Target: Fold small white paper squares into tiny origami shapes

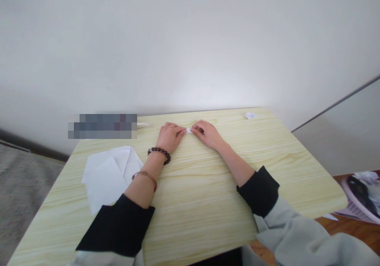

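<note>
Between my two hands is a small piece of white paper, mostly hidden by the fingertips. My left hand, with a dark beaded bracelet at the wrist, pinches its left end. On the opposite end, my right hand closes thumb and fingers in a pinch. Both hands are low over the far middle of the table. Whether the paper is folded, I cannot make out. Beside my left forearm lies a loose pile of white paper sheets.
The light wood-grain table meets a white wall. A small folded white paper lies at the far right. At the back left, part of the view is pixelated. A pink basket with contents stands on the floor at right.
</note>
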Demonstrator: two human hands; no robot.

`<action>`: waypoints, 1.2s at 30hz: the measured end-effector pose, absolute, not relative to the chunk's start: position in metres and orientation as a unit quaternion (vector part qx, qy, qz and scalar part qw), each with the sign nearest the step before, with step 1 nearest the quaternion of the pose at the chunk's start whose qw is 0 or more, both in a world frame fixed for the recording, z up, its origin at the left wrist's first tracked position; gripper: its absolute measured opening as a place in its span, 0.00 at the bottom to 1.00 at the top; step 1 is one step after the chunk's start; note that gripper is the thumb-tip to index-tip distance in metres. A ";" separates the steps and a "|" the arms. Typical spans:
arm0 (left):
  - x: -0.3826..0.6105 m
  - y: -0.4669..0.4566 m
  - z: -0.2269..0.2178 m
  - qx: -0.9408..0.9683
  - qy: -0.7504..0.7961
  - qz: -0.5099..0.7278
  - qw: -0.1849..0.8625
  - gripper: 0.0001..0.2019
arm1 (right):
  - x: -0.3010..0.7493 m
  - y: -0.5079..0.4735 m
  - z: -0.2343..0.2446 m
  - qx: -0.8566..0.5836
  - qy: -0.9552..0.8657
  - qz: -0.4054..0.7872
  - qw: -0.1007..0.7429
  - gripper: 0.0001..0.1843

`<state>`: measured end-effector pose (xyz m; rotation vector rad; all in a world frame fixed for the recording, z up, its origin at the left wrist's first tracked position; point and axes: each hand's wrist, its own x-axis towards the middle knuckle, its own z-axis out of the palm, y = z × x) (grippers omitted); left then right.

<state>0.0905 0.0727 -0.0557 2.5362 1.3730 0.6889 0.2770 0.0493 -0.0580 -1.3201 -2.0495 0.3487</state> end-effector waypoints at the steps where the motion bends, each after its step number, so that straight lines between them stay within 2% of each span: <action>1: 0.090 0.073 -0.056 0.853 0.460 0.232 0.087 0.15 | 0.277 0.049 -0.058 -0.504 -0.784 0.135 0.335 0.09; 23: 0.098 0.066 -0.050 0.836 0.494 0.223 0.087 0.12 | 0.274 0.052 -0.059 -0.540 -0.766 0.143 0.319 0.07; 36: 0.098 0.066 -0.052 0.822 0.509 0.233 0.103 0.10 | 0.273 0.052 -0.063 -0.536 -0.779 0.104 0.308 0.06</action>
